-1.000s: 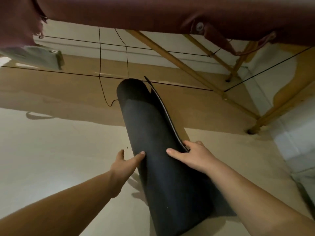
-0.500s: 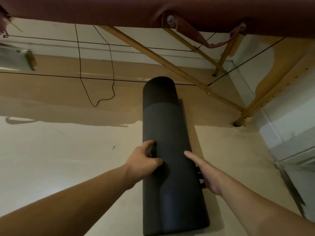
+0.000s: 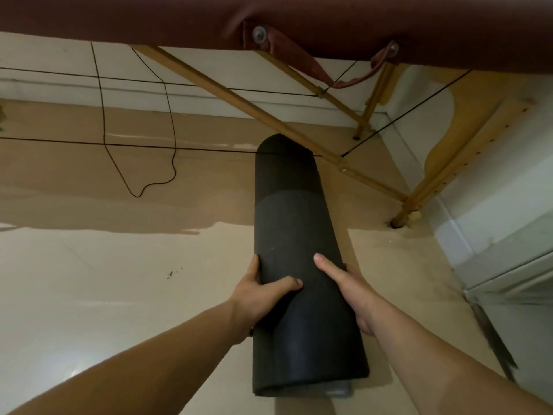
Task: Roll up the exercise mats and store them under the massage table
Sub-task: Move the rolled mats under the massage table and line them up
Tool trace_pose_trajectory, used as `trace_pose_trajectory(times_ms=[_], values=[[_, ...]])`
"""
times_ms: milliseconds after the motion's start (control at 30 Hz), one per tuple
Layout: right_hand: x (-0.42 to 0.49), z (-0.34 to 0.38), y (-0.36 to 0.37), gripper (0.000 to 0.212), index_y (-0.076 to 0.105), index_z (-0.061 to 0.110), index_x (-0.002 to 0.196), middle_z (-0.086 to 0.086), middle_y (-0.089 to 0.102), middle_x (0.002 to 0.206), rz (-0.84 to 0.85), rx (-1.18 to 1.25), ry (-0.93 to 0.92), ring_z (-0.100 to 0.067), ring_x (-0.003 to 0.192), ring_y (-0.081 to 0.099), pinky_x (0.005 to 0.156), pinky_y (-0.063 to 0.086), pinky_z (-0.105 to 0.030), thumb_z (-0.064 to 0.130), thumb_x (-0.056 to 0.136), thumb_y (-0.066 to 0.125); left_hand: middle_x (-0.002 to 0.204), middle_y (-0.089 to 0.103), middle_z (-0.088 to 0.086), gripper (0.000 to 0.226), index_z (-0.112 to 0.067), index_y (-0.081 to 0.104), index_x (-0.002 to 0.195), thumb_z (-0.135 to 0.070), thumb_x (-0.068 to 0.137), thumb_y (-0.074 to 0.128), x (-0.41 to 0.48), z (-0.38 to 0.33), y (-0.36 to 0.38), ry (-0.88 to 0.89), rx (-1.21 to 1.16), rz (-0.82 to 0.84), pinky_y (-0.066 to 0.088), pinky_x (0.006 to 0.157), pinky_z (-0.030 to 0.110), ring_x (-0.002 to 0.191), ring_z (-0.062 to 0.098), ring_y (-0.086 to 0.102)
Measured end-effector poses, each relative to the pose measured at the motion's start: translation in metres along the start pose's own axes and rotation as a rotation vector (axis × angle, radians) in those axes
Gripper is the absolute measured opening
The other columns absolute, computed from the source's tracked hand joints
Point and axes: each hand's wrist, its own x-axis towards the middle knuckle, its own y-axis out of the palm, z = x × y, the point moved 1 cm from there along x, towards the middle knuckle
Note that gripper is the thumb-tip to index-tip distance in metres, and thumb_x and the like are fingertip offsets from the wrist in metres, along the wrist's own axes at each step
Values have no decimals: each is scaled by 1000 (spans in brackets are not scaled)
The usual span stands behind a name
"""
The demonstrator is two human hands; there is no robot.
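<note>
Massage table (image 3: 134,16): its maroon padded edge is running across the top of the view, starting at the far left.
Black cord (image 3: 138,195): it is hanging down beneath the massage table on the left and drooping in a loose loop close to the floor (image 3: 89,280).
Left hand (image 3: 254,298): it is gripping the left side of the rolled mat. The thumb is curling over the top, and the fingers (image 3: 255,265) are lying pressed together along the roll's left flank.
Rolled mat (image 3: 288,223): dark and tightly rolled, it is lying lengthwise on the floor, pointing away from the person. Its far end is sitting in shadow under the massage table, just beside a slanting wooden brace (image 3: 239,104), while its near end is lying out on the lit floor.
Right hand (image 3: 353,292): it is holding the roll's right side. The thumb is lying straight on top, and the other fingers are wrapping down the far flank, mostly hidden, so their spread cannot be told.
Strap (image 3: 299,55): it is hanging slack from the padded edge.
Wooden leg (image 3: 434,181): it is standing on the floor at the right, well apart from the rolled mat.
</note>
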Motion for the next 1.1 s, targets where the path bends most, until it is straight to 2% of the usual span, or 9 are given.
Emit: trace_pose_trajectory(times_ms=[133, 267, 333, 433, 567, 733, 867, 967, 1100], values=[[2, 16, -18, 134, 30, 32, 162, -6, 52, 154, -231, -36, -50, -37, 132, 58, 109, 50, -54, 88, 53, 82, 161, 43, -1, 124, -42, 18, 166, -57, 67, 92, 31, -22, 24, 127, 60, -29, 45, 115, 47, 139, 30, 51], [-7, 36, -40, 98, 33, 37, 159, -7, 37, 158, -493, -541, -215, -35, 137, 50, 104, 49, -44, 79, 79, 69, 155, 51, -5, 123, -37, 27, 162, -70, 61, 89, 42, -25, 48, 205, 150, -117, 50, 110, 42, 136, 27, 55], [-12, 34, -42, 98, 35, 45, 158, -2, 40, 157, -334, -567, -269, -30, 137, 52, 104, 50, -40, 77, 74, 76, 151, 54, -3, 118, -37, 31, 159, -74, 62, 86, 36, -21, 50, 219, 180, -133, 52, 106, 41, 132, 27, 58], [-27, 23, -40, 104, 25, 53, 160, 4, 39, 162, -111, -554, -176, -28, 142, 48, 106, 50, -43, 75, 74, 78, 141, 58, -2, 101, -37, 38, 151, -65, 68, 88, 18, -2, 36, 264, 195, -117, 56, 103, 44, 120, 22, 63], [-48, 12, -36, 101, 22, 61, 156, 1, 26, 161, -114, -876, -352, -25, 144, 42, 112, 47, -40, 83, 71, 72, 142, 41, -11, 115, -58, 19, 158, -74, 64, 84, -9, 44, 18, 276, 314, 12, 49, 106, 33, 126, 13, 51], [-54, 12, -36, 135, -7, 67, 155, 8, -17, 172, 171, -969, -173, -24, 160, 10, 124, 30, -38, 63, 64, 92, 130, 43, -20, 128, -58, 15, 160, -85, 52, 77, -5, 64, 19, 278, 278, -20, 47, 108, 30, 123, 9, 51], [-46, 14, -32, 168, -35, 61, 147, 3, -39, 166, 196, -1077, -89, -28, 161, -1, 127, 27, -43, 51, 52, 103, 123, 45, -15, 131, -58, 16, 160, -79, 50, 83, 10, 51, 26, 303, 316, -36, 51, 110, 39, 121, 14, 55], [-31, 21, -37, 158, -7, 58, 160, 5, -21, 172, 73, -903, -248, -25, 161, 6, 125, 30, -41, 41, 51, 105, 127, 47, -11, 126, -54, 18, 162, -74, 57, 85, 30, 27, 36, 323, 293, -50, 52, 108, 39, 123, 15, 55], [-15, 36, -43, 105, 45, 43, 156, 2, 31, 165, -239, -749, -446, -22, 149, 37, 116, 39, -37, 35, 67, 99, 136, 44, -6, 104, -43, 31, 161, -68, 74, 82, 58, -7, 61, 381, 215, -155, 51, 110, 41, 129, 19, 54]])
